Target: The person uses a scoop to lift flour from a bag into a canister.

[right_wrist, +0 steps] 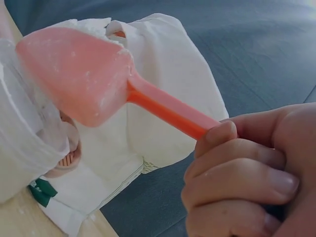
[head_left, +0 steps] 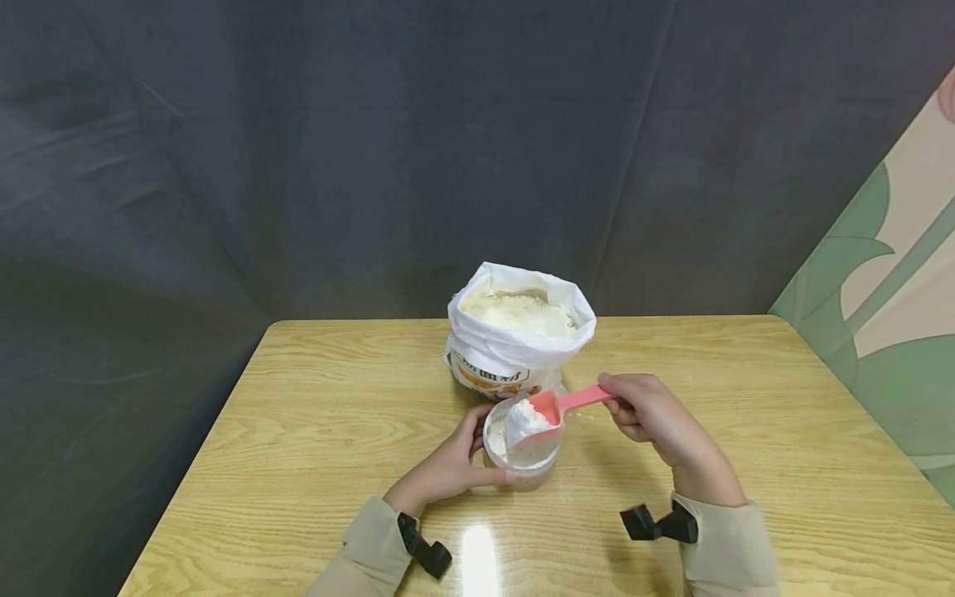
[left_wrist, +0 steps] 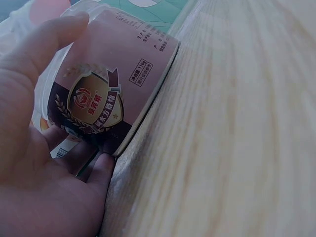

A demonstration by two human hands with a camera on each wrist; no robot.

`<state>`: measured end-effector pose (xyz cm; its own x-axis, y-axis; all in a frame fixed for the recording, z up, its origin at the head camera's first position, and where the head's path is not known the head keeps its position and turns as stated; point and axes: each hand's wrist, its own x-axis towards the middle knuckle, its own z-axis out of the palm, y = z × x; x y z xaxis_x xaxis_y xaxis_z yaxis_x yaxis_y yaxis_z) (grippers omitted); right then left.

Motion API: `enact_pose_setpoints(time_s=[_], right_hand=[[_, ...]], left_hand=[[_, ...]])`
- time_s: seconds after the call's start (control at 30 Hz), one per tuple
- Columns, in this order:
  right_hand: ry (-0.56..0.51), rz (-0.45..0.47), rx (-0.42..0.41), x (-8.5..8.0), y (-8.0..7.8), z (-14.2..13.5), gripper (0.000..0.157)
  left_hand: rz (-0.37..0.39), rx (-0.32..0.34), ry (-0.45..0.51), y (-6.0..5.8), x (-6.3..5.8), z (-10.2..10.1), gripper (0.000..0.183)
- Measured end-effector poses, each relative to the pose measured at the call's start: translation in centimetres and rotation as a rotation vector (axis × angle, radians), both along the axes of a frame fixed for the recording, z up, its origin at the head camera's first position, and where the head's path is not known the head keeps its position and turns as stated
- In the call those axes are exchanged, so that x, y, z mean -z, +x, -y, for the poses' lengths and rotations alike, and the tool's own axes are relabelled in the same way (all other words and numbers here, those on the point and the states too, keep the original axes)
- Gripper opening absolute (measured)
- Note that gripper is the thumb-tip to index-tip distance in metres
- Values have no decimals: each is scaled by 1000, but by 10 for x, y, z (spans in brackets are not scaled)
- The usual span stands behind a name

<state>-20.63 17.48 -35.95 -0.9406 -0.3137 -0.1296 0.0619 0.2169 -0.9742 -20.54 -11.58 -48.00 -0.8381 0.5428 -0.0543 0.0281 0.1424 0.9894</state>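
My right hand (head_left: pixel 649 414) pinches the end of a pink scoop's handle. Heaped with white powder, the pink scoop (right_wrist: pixel 79 74) is over the mouth of a round clear plastic jar (head_left: pixel 522 464), tilted toward it. White powder also lies inside the jar. My left hand (head_left: pixel 455 464) holds the jar from its left side, thumb at the front and fingers behind. A pink and dark printed label (left_wrist: pixel 98 98) covers the jar's side in the left wrist view, and its base rests on the table.
Right behind the jar stands an open white bag (head_left: pixel 515 348) of powder with its top rolled back. Both are on a wood-grain table (head_left: pixel 336 398). A dark cloth (head_left: pixel 418 166) hangs behind the table, and a green and cream patterned panel (head_left: pixel 880 290) borders it at right.
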Motion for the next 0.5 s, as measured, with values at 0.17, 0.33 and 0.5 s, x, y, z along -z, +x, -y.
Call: enact_pose_setpoints(time_s=[0.17,0.33,0.5], right_hand=[[58,-14,-3,2,-1,3,40],[99,-19,-1,1,-1,6,39],[159,-55,34,-1,1,11,37]], left_hand=[[-2,9,3,0,0,0,96],[-2,9,5,0,-1,0,95],[-6,5,5,0,-2,0,95]])
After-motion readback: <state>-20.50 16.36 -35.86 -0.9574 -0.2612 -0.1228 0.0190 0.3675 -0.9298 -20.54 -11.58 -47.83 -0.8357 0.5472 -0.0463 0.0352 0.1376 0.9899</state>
